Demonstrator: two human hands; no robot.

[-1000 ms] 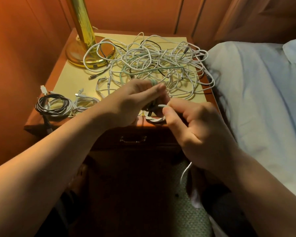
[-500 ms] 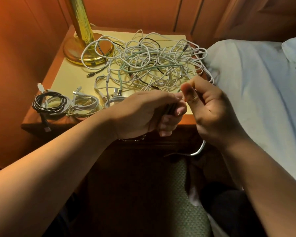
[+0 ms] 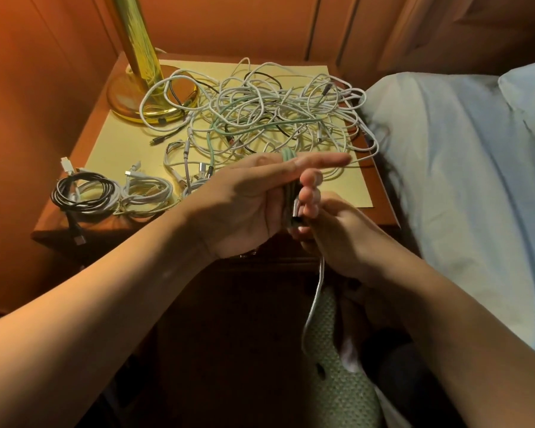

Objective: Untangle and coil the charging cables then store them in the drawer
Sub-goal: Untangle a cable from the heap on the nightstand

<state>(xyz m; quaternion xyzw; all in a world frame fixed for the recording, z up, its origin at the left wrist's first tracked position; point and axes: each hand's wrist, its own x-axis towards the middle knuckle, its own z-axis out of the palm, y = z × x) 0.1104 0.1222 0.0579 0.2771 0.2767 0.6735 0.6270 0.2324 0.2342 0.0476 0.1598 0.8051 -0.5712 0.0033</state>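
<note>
A big tangle of white, green and black charging cables (image 3: 260,118) covers the nightstand top (image 3: 112,143). My left hand (image 3: 254,196) holds a pale green cable coil (image 3: 288,156) wound around its fingers; the index finger points right and a metal plug end sticks out below. My right hand (image 3: 337,236) sits just under and right of it, gripping the loose tail of the same green cable (image 3: 315,298), which hangs toward the floor. A black coiled cable (image 3: 84,193) and a white coiled cable (image 3: 145,193) lie at the front left of the nightstand.
A brass lamp (image 3: 142,88) stands at the back left of the nightstand. A bed with pale blue sheets (image 3: 460,180) borders the right side. The drawer front below the top is mostly hidden by my hands. A green shoe (image 3: 337,381) is on the floor.
My left hand has opened out, index finger now extended, showing the green coil. My right hand dropped from above the coil to below it, carrying the cable tail down.
</note>
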